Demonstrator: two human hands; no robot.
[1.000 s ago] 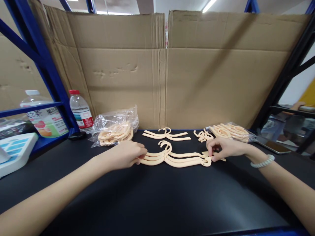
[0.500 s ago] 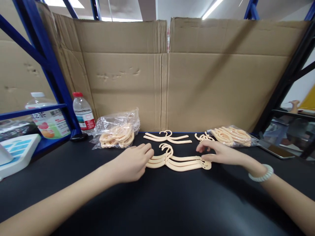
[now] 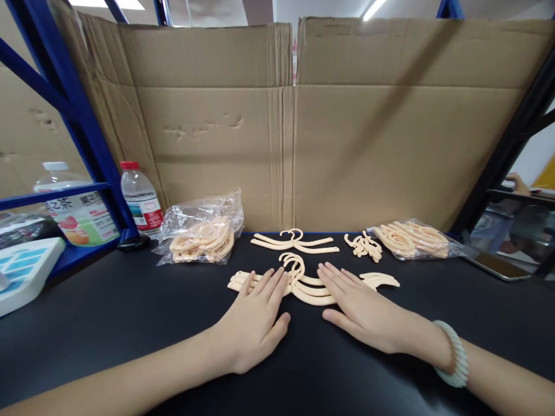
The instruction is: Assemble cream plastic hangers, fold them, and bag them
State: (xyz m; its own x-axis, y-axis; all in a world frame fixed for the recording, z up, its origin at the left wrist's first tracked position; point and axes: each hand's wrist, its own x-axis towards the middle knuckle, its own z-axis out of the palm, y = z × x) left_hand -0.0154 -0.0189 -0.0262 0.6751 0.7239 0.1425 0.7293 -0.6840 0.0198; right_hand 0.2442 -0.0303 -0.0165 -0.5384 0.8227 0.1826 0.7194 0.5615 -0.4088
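Several cream plastic hangers (image 3: 313, 296) lie side by side on the black table, their hooks pointing away from me. Flat over their left arms rests my left hand (image 3: 260, 320), its fingers stretched out and the thumb apart. My right hand (image 3: 362, 312) lies likewise over the right arms, fingers extended, gripping nothing. The hands cover part of the hangers. Beyond them is another hanger group (image 3: 314, 243) with arms spread. A small heap of loose cream hooks (image 3: 365, 247) sits to its right.
A clear bag of cream parts (image 3: 203, 240) stands at the back left, near a red-capped water bottle (image 3: 141, 199). Another bagged bundle (image 3: 411, 238) lies back right, beside a phone (image 3: 498, 266). A cardboard wall (image 3: 217, 133) closes off the back.
Both hands have moved inward and toward me, from the hangers' outer ends to flat on their arms. My fingers have straightened. The hangers' ends now show, and the loose hooks are uncovered.
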